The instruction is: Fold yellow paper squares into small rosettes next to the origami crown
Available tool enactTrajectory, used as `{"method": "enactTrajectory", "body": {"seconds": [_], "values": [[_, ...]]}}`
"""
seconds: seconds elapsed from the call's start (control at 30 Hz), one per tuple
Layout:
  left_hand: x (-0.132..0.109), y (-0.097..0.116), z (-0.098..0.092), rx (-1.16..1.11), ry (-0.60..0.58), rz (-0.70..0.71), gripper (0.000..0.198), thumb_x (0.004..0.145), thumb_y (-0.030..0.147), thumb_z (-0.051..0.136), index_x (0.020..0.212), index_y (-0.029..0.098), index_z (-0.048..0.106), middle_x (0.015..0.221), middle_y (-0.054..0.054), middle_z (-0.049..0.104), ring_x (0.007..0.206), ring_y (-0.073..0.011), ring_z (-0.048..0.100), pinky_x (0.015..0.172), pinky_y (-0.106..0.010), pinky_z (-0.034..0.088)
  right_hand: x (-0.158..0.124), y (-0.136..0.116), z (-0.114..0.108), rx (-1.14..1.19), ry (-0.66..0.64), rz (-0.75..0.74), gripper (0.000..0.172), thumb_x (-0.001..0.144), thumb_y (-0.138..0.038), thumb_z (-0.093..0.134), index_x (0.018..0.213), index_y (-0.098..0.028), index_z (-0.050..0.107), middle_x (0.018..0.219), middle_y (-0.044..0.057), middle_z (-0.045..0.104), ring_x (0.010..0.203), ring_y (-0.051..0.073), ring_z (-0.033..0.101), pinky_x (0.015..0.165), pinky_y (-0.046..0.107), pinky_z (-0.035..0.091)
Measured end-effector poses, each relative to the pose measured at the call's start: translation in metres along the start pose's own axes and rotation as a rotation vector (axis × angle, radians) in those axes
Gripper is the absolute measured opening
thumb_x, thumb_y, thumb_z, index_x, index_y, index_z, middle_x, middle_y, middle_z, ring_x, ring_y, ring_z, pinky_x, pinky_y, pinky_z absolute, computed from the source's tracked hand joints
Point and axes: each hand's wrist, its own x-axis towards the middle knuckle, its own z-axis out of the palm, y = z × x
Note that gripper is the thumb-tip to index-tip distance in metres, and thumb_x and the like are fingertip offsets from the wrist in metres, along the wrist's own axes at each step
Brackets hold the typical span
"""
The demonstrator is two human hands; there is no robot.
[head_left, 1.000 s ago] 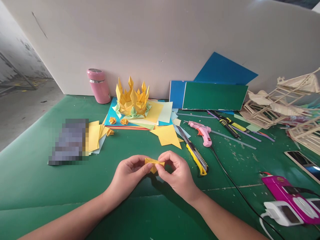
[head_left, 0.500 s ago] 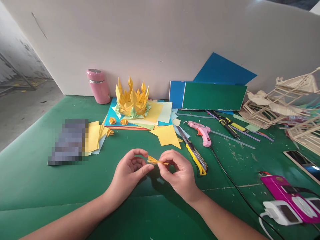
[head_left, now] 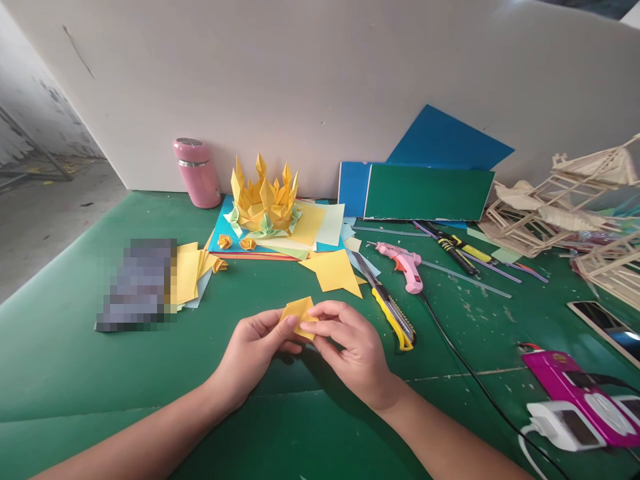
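Observation:
Between my hands, above the green table [head_left: 165, 373], is a small folded piece of yellow paper [head_left: 301, 312], its flat face turned up toward me. My left hand [head_left: 257, 347] pinches its left side, thumb on top and fingers beneath. On the right side my right hand [head_left: 353, 347] grips it, with fingertips laid on its face. Beyond the hands lies a larger yellow paper piece with pointed corners [head_left: 334, 272]. A yellow folded-paper crown with green leaves [head_left: 265, 200] stands farther back, and small yellow paper roses [head_left: 248, 244] sit in front of it.
A yellow utility knife [head_left: 393, 313] and a pink glue gun [head_left: 407, 263] with a black cord lie right of my hands. Yellow sheets [head_left: 185, 273] lie at left near a pink flask [head_left: 197, 173]. A magenta power strip [head_left: 575, 387] and a stick model [head_left: 555, 207] are at right.
The folded yellow paper has turned from edge-on to flat side up. My left hand has closed on its left side, where its fingers were apart before.

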Motion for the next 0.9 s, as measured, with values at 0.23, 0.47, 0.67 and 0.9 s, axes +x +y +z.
{"method": "enactTrajectory", "body": {"seconds": [0.23,0.47,0.67,0.9], "values": [[0.0002,0.0029,0.0028,-0.080,0.035,0.015,0.032,0.065,0.042,0.076,0.083,0.016,0.076,0.080,-0.006,0.076,0.065,-0.0163,0.067,0.069,-0.027,0.057,0.0009,0.0020,-0.0001,0.025,-0.005,0.024,0.016,0.085,-0.014,0.059,0.091,-0.023,0.071,0.092,0.008,0.067,0.085,0.019,0.065,0.075,0.033,0.057],[0.0000,0.0020,0.0034,-0.073,0.033,0.011,0.032,0.063,0.044,0.076,0.078,0.016,0.076,0.077,-0.005,0.076,0.068,-0.0177,0.069,0.073,-0.029,0.058,0.0020,0.0016,-0.0013,0.047,0.003,0.094,0.012,0.087,-0.018,0.058,0.082,-0.022,0.069,0.088,0.006,0.064,0.083,0.018,0.063,0.075,0.032,0.055],[-0.0014,0.0020,0.0053,-0.013,0.025,0.016,0.031,0.060,0.045,0.077,0.070,0.016,0.075,0.072,-0.003,0.074,0.064,-0.0166,0.068,0.068,-0.027,0.058,0.0029,0.0012,-0.0003,-0.017,0.008,0.175,0.014,0.085,-0.021,0.060,0.071,-0.020,0.061,0.077,0.004,0.060,0.074,0.017,0.061,0.068,0.029,0.052],[-0.0018,-0.0005,0.0053,0.051,0.007,0.048,0.025,0.063,0.041,0.076,0.073,0.018,0.077,0.070,-0.005,0.076,0.066,-0.0204,0.070,0.066,-0.029,0.059,0.0037,-0.0009,-0.0005,0.011,-0.029,0.260,0.019,0.085,-0.022,0.057,0.066,-0.021,0.055,0.068,0.001,0.059,0.061,0.014,0.057,0.057,0.025,0.049]]}}
